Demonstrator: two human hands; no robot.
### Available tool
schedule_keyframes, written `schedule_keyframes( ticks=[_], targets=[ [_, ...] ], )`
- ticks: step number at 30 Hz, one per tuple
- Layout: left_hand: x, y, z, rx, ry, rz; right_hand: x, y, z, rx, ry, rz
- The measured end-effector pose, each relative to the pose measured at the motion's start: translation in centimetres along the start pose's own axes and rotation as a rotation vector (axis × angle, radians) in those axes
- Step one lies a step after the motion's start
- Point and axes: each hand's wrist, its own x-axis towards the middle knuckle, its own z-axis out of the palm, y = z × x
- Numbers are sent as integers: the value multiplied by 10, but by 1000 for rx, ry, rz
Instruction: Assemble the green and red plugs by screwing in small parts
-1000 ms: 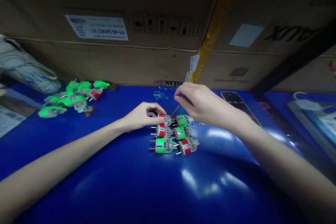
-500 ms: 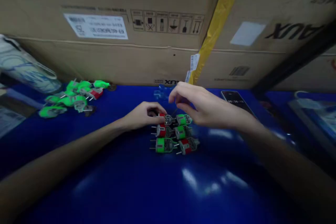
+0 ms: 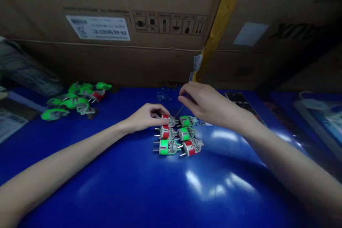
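Note:
My left hand [image 3: 146,117] pinches a red plug [image 3: 166,119] with an open grey inside, at the top left of two columns of plugs. In my right hand [image 3: 197,100], closed fingers hold a thin metal rod [image 3: 179,110], whose lower end reaches down beside that plug. Below it lie another red plug [image 3: 164,132] and a green plug [image 3: 167,147]. The right column has two green plugs [image 3: 187,121] [image 3: 186,134] and a red plug [image 3: 192,147], all with their insides showing. Small metal pieces [image 3: 205,123] lie under my right hand.
Several green plugs and a red one form a pile [image 3: 72,101] at the left. Clear blue bits [image 3: 164,93] lie near the large cardboard box [image 3: 107,60]. A phone [image 3: 242,103] rests at the right, and a patterned bottle [image 3: 26,67] stands at the far left.
My right hand has shifted slightly right, and its fingers have drawn together. The rod and the small metal pieces show more clearly. My left hand stays on the same plug.

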Motion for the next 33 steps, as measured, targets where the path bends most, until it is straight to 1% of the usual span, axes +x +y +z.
schedule_keyframes(
  ticks=[1, 4, 5, 6, 7, 9, 10, 11, 12, 15, 16, 18, 21, 22, 23, 26, 28, 30, 33],
  targets=[
    [0, 0, 0, 0, 1, -7, 0, 0, 0, -7, -10, -12],
    [0, 0, 1, 0, 0, -5, -1, -2, -2, 90, -71, -173],
    [0, 0, 1, -1, -2, -1, -1, -2, -2, 118, -76, -203],
    [0, 0, 1, -1, -2, 2, -1, -3, -2, 120, -70, -195],
    [0, -1, 1, 0, 2, 3, -1, -4, -2, 88, -53, -149],
    [0, -1, 1, 2, 5, -1, -1, -4, 0, -31, -14, -5],
    [0, 0, 0, 4, 4, -4, -1, -4, 0, -72, -7, 39],
    [0, 0, 0, 9, 7, -6, 0, -4, 0, -82, -11, 46],
    [0, 0, 0, 12, 7, -7, 0, -3, 0, -58, -16, 12],
    [0, 0, -1, 11, -2, -5, -1, -2, -1, 91, -19, -170],
    [0, 0, -1, 12, 0, -3, -1, -2, -1, 117, -19, -200],
    [0, 0, -1, 14, 5, -6, 0, -2, -1, 100, -11, -175],
    [0, 1, -1, 3, 5, -7, 1, -4, 2, -45, 0, -9],
    [0, 0, -1, -1, 0, -6, 1, -4, 2, -78, -9, 11],
    [0, 0, -1, -2, -3, -4, 0, -4, 3, -80, -22, -7],
    [0, -1, -2, 5, -10, -7, -1, -5, 0, 39, -41, -171],
    [0, -1, -2, -5, -22, -8, -1, -5, -4, 135, -15, -215],
    [0, -1, -2, -23, -20, -14, -1, -5, -10, 200, 37, -168],
    [-1, 0, -1, -35, -7, -37, 1, -2, -15, 258, 158, -26]
  ],
)
